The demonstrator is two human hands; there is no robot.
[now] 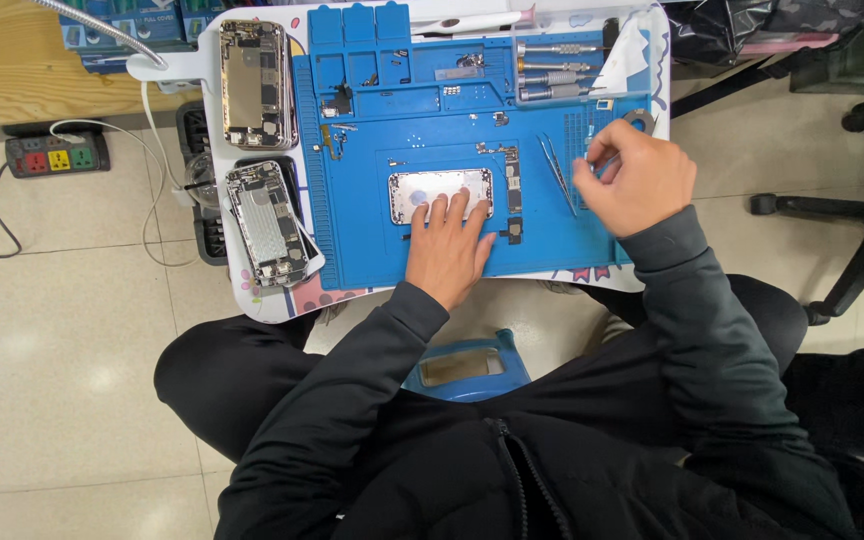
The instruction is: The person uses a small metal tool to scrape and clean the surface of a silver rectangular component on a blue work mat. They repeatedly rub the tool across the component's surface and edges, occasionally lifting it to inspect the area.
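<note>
From my feed, the left hand [449, 248] lies flat, fingers spread narrow, pinning a silvery phone shell [439, 193] at the centre of the ribbed blue silicone mat [372, 250]. The right hand [635, 180], at three o'clock from the shell, is curled with fingertips pinched together; whether a screw or other small part sits between them I cannot tell. I judge the strip-down well along: the shell looks largely emptied, and a slim dark circuit board [513, 180] lies just right of it with small flex parts scattered about. Thin steel tweezers [555, 170] rest beside the right hand. Two more opened phone housings [257, 85] wait at ten o'clock on the white tabletop [272, 300].
</note>
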